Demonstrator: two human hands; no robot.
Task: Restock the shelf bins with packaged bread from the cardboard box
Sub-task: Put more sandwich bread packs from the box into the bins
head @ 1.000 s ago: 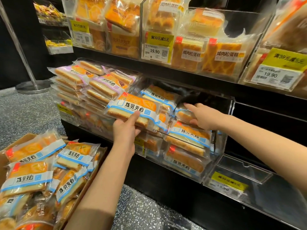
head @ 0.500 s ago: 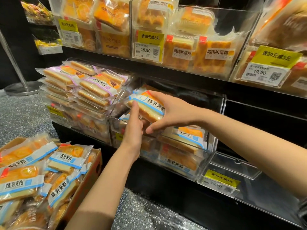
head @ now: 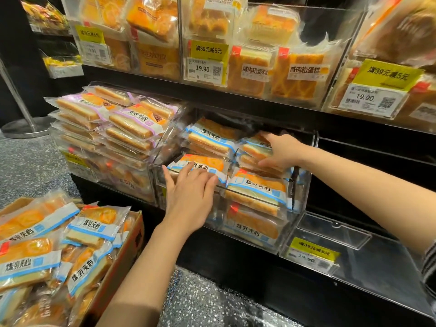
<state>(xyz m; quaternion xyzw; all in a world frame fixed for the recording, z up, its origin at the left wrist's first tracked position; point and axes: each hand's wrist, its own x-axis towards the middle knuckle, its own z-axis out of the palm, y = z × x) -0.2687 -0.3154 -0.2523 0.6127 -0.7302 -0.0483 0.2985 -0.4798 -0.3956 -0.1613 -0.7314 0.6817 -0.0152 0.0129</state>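
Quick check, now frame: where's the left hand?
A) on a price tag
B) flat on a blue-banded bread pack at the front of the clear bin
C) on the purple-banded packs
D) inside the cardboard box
B: the left hand lies with straight fingers on the bread pack at the bin's front edge.

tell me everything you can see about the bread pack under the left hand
The bread pack is a clear plastic wrapper with a white and blue label band printed in dark characters, and a small red tab at one corner. Golden-orange bread shows through. It lies flat, tilted slightly toward the front, in the clear shelf bin, atop other packs. The left hand rests on its near edge with fingers spread and fairly straight; a similar pack sits to its right.
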